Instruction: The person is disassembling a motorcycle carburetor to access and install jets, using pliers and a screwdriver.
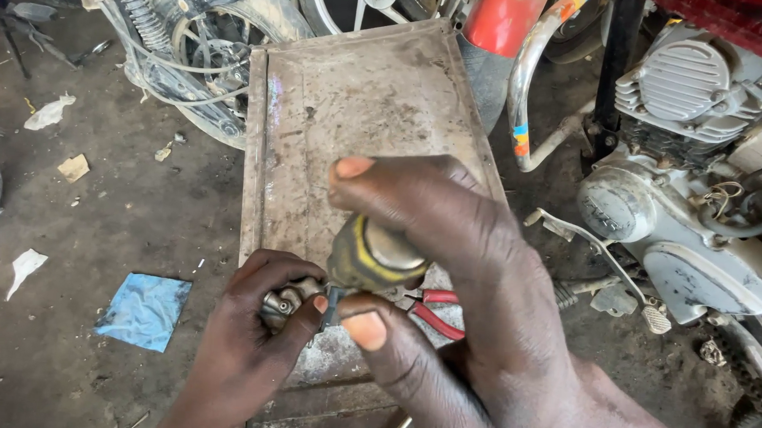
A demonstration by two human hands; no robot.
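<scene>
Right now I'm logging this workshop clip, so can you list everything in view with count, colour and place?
screwdriver handle: one, black and yellow, gripped in the right hand
small metal part: one, silver-grey, in the left hand
pliers: one, red handles, on the metal bench beneath the right hand
metal bench: one, rusty grey, centre
motorcycle engine: one, silver, right
rear wheel: one, black with spokes, top left
blue scrap: one, on the floor, left
paper scraps: a few, white, on the floor at left
left hand: one, lower centre
right hand: one, centre right
</scene>
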